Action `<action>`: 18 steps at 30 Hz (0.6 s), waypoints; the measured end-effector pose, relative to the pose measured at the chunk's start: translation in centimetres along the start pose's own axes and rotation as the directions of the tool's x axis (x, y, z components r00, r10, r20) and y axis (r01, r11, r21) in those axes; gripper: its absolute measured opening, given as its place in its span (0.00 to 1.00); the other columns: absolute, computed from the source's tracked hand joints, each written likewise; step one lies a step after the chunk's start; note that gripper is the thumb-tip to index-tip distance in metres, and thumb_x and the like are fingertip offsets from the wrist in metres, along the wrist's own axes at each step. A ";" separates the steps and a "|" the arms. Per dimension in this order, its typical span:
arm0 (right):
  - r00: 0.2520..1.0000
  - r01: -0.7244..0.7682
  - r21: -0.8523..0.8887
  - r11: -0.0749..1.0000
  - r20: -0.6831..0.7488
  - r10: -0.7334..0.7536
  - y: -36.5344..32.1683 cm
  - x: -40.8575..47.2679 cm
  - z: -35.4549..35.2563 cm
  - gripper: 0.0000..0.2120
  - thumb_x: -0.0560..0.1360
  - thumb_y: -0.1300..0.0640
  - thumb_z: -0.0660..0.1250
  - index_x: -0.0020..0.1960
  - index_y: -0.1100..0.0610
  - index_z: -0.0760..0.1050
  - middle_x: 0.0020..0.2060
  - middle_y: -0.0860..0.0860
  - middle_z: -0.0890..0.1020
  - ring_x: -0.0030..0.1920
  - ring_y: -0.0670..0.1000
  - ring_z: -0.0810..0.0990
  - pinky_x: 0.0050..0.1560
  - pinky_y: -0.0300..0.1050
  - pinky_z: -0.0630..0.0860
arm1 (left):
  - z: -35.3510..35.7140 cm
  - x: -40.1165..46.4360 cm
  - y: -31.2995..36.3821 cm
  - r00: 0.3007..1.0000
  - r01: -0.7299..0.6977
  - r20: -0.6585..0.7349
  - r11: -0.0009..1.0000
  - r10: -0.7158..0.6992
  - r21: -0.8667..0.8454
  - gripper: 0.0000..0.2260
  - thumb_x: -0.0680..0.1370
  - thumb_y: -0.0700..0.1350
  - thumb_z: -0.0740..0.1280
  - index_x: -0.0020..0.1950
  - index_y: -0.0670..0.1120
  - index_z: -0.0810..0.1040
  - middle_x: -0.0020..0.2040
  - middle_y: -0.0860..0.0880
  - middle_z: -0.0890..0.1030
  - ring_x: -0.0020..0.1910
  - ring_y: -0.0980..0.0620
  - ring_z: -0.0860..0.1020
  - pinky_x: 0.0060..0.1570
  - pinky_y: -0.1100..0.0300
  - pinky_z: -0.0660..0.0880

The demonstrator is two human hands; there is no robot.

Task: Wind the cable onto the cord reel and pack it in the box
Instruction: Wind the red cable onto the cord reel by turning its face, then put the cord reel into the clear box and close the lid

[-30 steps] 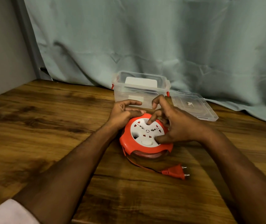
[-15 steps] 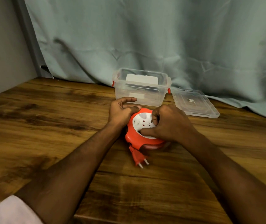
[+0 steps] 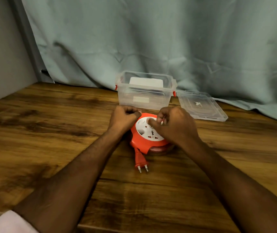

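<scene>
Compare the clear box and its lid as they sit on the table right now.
The clear box stands upright and deep behind the hands, while the lid lies flat and shallow to the right of it. The box carries red latches at both ends; the lid shows none. Something white shows in or behind the box, and the lid holds nothing. Both are see-through plastic, rest on the wooden table, and sit apart, so the box is open.

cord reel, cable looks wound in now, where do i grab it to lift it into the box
Probably best to take the cord reel by its orange rim, one hand on each side, coming from above. It lies flat with the white socket face up, so the round edge gives the firmest grip. Keep the plug, which sticks out toward you, clear of the clear plastic box rim.
</scene>
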State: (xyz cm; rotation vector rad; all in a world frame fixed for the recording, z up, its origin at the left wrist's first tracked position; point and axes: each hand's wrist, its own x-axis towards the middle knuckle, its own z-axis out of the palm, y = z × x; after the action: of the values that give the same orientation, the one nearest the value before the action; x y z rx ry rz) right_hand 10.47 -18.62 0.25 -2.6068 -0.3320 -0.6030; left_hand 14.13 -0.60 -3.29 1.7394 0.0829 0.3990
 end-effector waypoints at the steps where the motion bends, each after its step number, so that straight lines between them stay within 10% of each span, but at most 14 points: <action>1: 0.999 -0.016 0.004 1.000 -0.049 0.016 0.6 0.3 -0.2 0.15 0.72 0.36 0.70 0.38 0.48 0.79 0.33 0.40 0.79 0.38 0.43 0.78 0.33 0.37 0.65 | -0.2 0.1 0.0 1.000 -0.002 0.012 0.999 0.002 0.038 0.02 0.72 0.43 0.75 0.42 0.46 0.87 0.40 0.47 0.87 0.45 0.45 0.86 0.52 0.44 0.82; 6: 0.971 -0.137 0.108 0.985 0.209 0.112 2.7 1.0 0.2 0.14 0.78 0.43 0.69 0.57 0.48 0.84 0.50 0.45 0.86 0.45 0.45 0.80 0.41 0.43 0.76 | -1.1 -0.9 0.7 0.997 -0.074 0.051 0.968 0.064 0.240 0.09 0.71 0.52 0.74 0.46 0.50 0.88 0.38 0.54 0.87 0.41 0.55 0.85 0.46 0.55 0.82; 10: 0.952 -0.130 0.259 0.957 0.301 0.048 2.8 1.0 -0.2 0.09 0.74 0.45 0.73 0.46 0.50 0.86 0.42 0.47 0.87 0.44 0.48 0.84 0.48 0.52 0.82 | -2.1 -1.5 2.2 0.982 -0.178 0.144 0.874 0.125 0.453 0.04 0.70 0.48 0.73 0.41 0.52 0.88 0.34 0.57 0.85 0.35 0.62 0.80 0.37 0.66 0.73; 18: 0.720 -0.184 0.345 0.921 0.684 -0.112 4.0 1.2 -2.6 0.18 0.69 0.37 0.76 0.47 0.51 0.85 0.37 0.51 0.87 0.33 0.48 0.81 0.29 0.41 0.72 | -3.3 -1.9 4.2 0.793 -0.335 0.607 0.867 0.048 0.368 0.03 0.72 0.41 0.76 0.45 0.46 0.88 0.36 0.53 0.86 0.34 0.62 0.79 0.38 0.64 0.77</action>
State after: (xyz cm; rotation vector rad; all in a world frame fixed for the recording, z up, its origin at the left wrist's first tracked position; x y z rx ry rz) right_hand 11.84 -23.18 1.43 -2.3203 -0.5604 0.4737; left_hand 10.65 1.12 0.85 2.2884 -0.4975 -0.0360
